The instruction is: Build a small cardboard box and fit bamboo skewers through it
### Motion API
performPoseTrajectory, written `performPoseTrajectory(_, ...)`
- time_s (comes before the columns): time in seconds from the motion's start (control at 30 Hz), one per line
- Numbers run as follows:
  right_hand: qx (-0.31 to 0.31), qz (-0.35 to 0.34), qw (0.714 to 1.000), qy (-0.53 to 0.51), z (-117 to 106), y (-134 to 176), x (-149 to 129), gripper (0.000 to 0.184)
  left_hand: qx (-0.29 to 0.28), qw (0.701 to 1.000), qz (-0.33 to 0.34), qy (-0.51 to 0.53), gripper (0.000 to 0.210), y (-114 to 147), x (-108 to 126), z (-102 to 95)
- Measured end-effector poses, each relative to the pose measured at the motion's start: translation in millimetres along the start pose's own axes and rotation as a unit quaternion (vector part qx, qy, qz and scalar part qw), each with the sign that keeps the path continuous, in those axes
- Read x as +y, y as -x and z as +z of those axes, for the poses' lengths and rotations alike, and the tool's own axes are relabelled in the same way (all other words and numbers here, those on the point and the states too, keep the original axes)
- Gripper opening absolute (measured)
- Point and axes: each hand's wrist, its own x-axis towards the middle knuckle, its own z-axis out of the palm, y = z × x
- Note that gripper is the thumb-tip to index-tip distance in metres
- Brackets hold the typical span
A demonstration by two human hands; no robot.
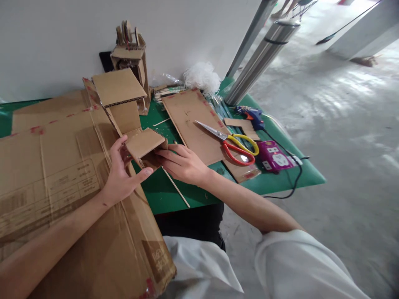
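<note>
A small open-sided cardboard box [145, 143] is held between both hands above the green table. My left hand [123, 174] grips its left side, the thumb along the lower edge. On its right side my right hand [183, 164] closes its fingers on the box wall; the fingertips are partly hidden. Directly behind stands a taller cardboard structure [120, 87] with a flat top. Beneath my right hand a thin wooden stick [176, 187] lies on the table. Scissors [229, 143] with red and yellow handles rest on a flat cardboard sheet [193, 120].
A large cardboard sheet [62, 166] covers the left side and overhangs the front edge. Right are a blue glue gun [254, 116], a purple power socket box [274, 157] and its black cord. Another cardboard model [129, 58] and white stringy material [202, 78] stand by the wall, near a metal post [262, 62].
</note>
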Motion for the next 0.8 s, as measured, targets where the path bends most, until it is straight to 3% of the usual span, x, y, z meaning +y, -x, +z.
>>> performPoseTrajectory(0.1,-0.005,0.013,1.0,-0.025,-2.7,-0.2,-0.9,0.03,-0.008,1.0,0.007,0.015,0.083,-2.7,2.2,-1.2)
performPoseTrajectory(0.33,0.104,0.071,0.987,-0.097,-13.5,0.3,5.9,0.058,0.013,0.999,0.023,0.024,0.061,-7.7,4.8,-8.5)
performPoseTrajectory(0.5,0.149,0.105,0.974,-0.133,-17.1,-5.0,12.7,0.046,0.016,1.0,0.013,0.012,0.06,-5.6,1.6,-9.2)
performPoseTrajectory(0.63,0.133,0.11,0.969,-0.178,-15.2,-7.8,12.7,0.029,0.001,1.0,0.02,0.024,0.067,-4.0,3.4,-8.4)
performPoseTrajectory(0.8,0.127,0.12,0.958,-0.225,-13.7,-9.4,10.1,0.025,-0.01,0.999,0.025,0.026,0.075,-3.2,5.6,-10.2)
